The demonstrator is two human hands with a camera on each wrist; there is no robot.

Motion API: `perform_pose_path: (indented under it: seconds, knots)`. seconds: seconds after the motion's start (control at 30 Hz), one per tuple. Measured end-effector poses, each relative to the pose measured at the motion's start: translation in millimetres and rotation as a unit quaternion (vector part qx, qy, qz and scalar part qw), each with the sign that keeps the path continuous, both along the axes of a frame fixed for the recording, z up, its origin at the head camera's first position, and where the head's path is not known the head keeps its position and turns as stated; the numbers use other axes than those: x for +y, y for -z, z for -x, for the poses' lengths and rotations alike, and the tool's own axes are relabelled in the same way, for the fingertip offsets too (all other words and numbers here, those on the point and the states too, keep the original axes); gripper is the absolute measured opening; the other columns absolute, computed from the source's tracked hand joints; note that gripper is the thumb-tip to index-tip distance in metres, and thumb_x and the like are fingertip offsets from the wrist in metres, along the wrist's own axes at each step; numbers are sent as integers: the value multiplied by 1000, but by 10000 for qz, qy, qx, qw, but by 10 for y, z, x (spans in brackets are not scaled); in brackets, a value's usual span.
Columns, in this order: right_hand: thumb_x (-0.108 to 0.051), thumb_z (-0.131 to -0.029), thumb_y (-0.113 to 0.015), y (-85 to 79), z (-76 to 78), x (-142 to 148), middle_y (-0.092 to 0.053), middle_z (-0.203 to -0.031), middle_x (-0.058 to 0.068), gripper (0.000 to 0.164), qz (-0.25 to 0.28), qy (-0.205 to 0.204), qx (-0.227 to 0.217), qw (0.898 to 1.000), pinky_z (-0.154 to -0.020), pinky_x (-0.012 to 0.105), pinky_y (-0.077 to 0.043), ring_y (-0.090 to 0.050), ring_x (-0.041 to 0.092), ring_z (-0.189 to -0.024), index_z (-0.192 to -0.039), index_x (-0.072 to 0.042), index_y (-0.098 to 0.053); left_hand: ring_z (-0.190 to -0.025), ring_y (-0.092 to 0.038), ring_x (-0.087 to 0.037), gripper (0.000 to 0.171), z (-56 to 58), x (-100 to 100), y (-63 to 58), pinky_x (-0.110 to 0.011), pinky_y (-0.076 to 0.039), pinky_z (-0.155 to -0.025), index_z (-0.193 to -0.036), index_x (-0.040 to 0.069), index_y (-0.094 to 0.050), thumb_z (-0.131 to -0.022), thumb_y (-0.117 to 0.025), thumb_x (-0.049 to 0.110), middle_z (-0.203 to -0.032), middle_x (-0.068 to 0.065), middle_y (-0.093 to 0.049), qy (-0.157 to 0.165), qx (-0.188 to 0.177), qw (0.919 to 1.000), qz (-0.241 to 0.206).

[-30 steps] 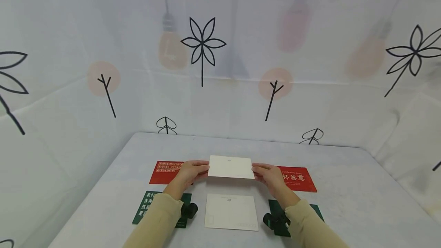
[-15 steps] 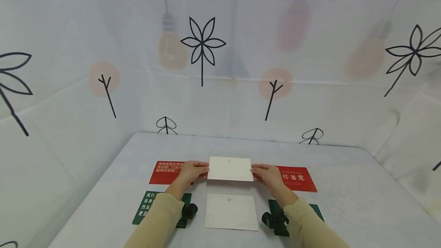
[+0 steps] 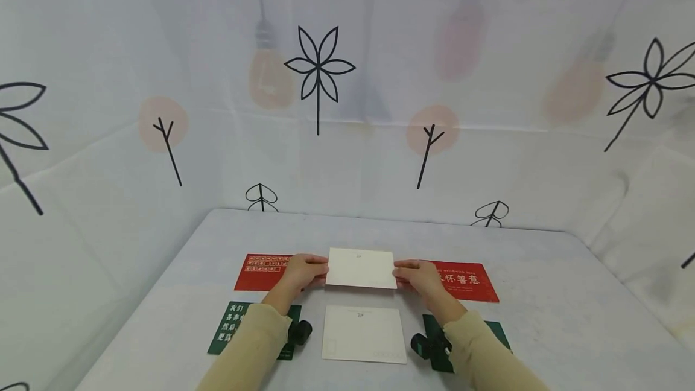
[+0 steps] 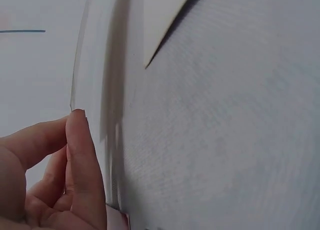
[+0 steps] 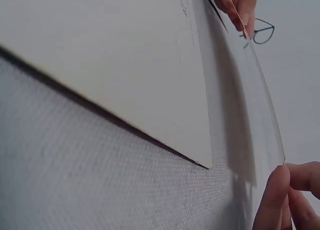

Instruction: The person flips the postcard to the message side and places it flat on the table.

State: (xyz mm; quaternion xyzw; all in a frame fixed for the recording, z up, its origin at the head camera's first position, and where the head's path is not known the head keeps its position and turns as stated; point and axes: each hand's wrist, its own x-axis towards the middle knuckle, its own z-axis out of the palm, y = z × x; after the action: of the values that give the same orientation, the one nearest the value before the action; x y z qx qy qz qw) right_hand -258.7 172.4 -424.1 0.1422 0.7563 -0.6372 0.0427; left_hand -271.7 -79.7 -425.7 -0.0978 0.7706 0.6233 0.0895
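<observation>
A blank cream postcard (image 3: 361, 268) is held by its two short sides, slightly above the table. My left hand (image 3: 304, 273) pinches its left edge between thumb and fingers. At its right edge my right hand (image 3: 422, 279) pinches the same way. The left wrist view shows the left thumb (image 4: 82, 155) against the card's thin edge; in the right wrist view the card bows slightly and throws a shadow on the cloth. Nearer to me a second cream postcard (image 3: 364, 334) lies flat, apart from the held one.
Red cards lie at the back left (image 3: 260, 271) and back right (image 3: 469, 282), partly behind the hands. Green cards lie at the front left (image 3: 222, 330) and front right (image 3: 498, 332), partly covered by the sleeves and the black wrist cameras. A patterned cloth wall (image 3: 347, 168) stands behind the table.
Both hands have brought the held postcard slightly down in the view, a little nearer to the flat one. The cards on the table stay where they were.
</observation>
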Motion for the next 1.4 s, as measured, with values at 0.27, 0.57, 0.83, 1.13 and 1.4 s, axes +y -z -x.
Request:
perform_pose_path:
  seconds: [0.27, 0.57, 0.83, 1.13, 1.4]
  knots:
    - [-9, -85, -67, 41, 27, -24, -64, -98, 16, 29, -423, -99, -69, 9990, -63, 25, -54, -60, 15, -64, -111, 4, -63, -64, -60, -15, 21, -6, -8, -5, -25, -55, -61, -105, -1, -65, -85, -66, 7, -81, -9, -64, 61, -122, 9998, 174]
    - [-6, -84, -67, 65, 28, -33, -64, -97, 16, 26, -662, -129, -76, 9977, -61, 24, -54, -60, 13, -61, -107, 6, -64, -63, -60, -15, 19, 15, 9, 7, -25, -55, -60, -103, -1, -66, -85, -67, 7, -79, -9, -63, 165, -227, 9986, 441]
    - [-8, -84, -68, 70, 31, -27, -65, -92, 14, 24, -922, -175, -111, 9955, -61, 24, -54, -60, 14, -62, -104, 5, -65, -62, -61, -15, 19, -2, 9, -8, -26, -55, -60, -102, -2, -67, -85, -67, 6, -80, -10, -63, 256, -164, 9978, 593]
    - [-7, -83, -67, 56, 31, -50, -64, -85, 12, 22, -940, -205, -122, 9953, -56, 22, -52, -58, 12, -55, -101, 6, -65, -62, -60, -15, 20, -11, 4, -28, -25, -55, -59, -103, -1, -66, -84, -67, 5, -80, -10, -62, 352, -178, 9971, 650]
    - [-7, -85, -66, 67, 32, -50, -63, -83, 11, 22, -907, -246, -101, 9955, -57, 24, -53, -59, 13, -56, -101, 6, -64, -61, -59, -14, 20, -30, -4, -36, -24, -54, -59, -103, 0, -66, -84, -68, 6, -80, -10, -62, 402, -176, 9962, 746]
